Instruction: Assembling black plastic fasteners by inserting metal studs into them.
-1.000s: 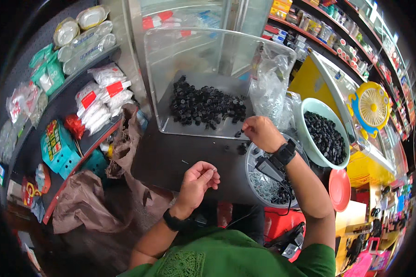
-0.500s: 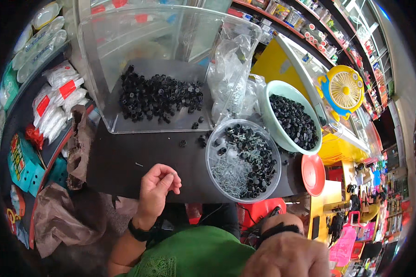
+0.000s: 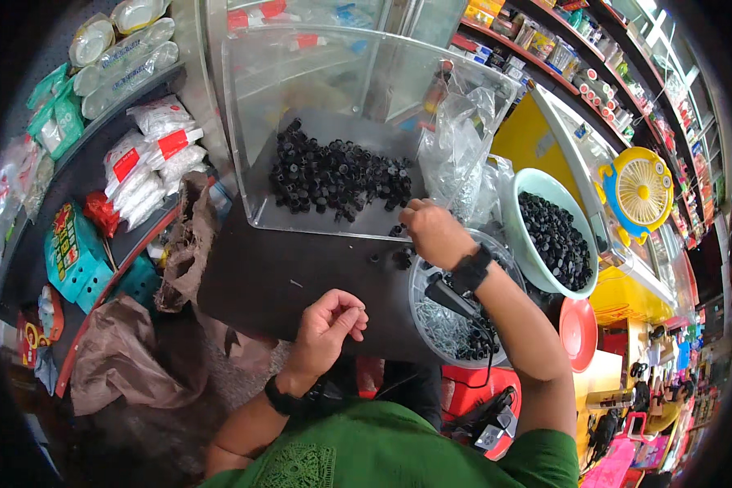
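- Black plastic caps point(image 3: 337, 175) lie heaped on the floor of the clear bin point(image 3: 325, 233) ahead of me; a few loose caps point(image 3: 402, 259) sit on the dark worktop point(image 3: 252, 276), just outside its front edge.
- On my feed the right hand point(image 3: 437, 233) is at that front edge, fingers bent down and narrowed, their tips just beside a cap. I cannot tell whether one is pinched.
- Over the worktop's near edge I have the left hand point(image 3: 327, 327), thumb drawn close to the curled fingers. Whether something slim sits between them, I cannot tell.
- Below the right forearm stands a round tub point(image 3: 415, 313) of screws point(image 3: 443, 325) and black pieces; a dark box-shaped thing point(image 3: 450, 298) at the wrist hides part of it from me.
- Beyond the tub, a pale green bowl point(image 3: 549, 282) holds more black pieces. One loose screw point(image 3: 296, 283) lies on the worktop, near the left hand.
- For a clean pick I would favour a light thumb-and-finger grip on one cap's sides, since small, hard pieces could roll or scatter if pressed from above.
- I would keep the right wrist high, as it could catch the tub's rim, and hold the left hand quiet with its fingertips in view.
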The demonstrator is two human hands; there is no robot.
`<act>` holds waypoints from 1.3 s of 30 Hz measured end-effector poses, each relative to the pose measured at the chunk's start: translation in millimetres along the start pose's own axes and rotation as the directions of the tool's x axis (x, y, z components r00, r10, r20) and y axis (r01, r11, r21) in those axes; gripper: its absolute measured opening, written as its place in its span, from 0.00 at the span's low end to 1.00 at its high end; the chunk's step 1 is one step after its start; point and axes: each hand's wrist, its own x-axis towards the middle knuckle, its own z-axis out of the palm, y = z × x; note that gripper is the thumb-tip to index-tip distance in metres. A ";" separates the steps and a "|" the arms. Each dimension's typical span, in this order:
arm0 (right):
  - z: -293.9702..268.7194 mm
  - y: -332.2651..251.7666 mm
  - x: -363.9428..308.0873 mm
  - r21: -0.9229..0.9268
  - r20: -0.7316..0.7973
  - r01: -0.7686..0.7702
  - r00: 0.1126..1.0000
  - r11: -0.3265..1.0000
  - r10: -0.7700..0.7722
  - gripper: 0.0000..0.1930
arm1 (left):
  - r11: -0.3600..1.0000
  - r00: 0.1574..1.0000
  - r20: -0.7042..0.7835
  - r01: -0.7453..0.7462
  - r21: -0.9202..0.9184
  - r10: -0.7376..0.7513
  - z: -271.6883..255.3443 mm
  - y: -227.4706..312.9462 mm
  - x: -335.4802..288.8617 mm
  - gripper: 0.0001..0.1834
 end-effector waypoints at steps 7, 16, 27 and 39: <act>26.7 -0.4 23.2 -0.283 0.122 -0.094 0.983 0.954 0.134 0.07 | 1.000 1.000 0.002 0.009 0.008 -0.009 -2.9 -0.8 1.4 0.04; -56.7 -33.0 -34.2 0.968 0.046 -0.110 0.961 0.224 0.273 0.09 | 0.997 1.000 0.019 0.008 0.074 -0.009 0.2 2.5 0.3 0.05; -48.7 -62.3 -146.3 0.836 -0.090 0.254 0.938 -0.486 0.336 0.08 | 0.993 0.994 0.088 -0.073 0.092 0.065 55.4 26.0 -4.9 0.05; -30.4 -85.2 -179.7 0.887 -0.166 0.345 0.859 -0.307 0.485 0.08 | 0.633 0.759 0.400 -0.650 0.420 0.514 125.1 44.2 -10.1 0.03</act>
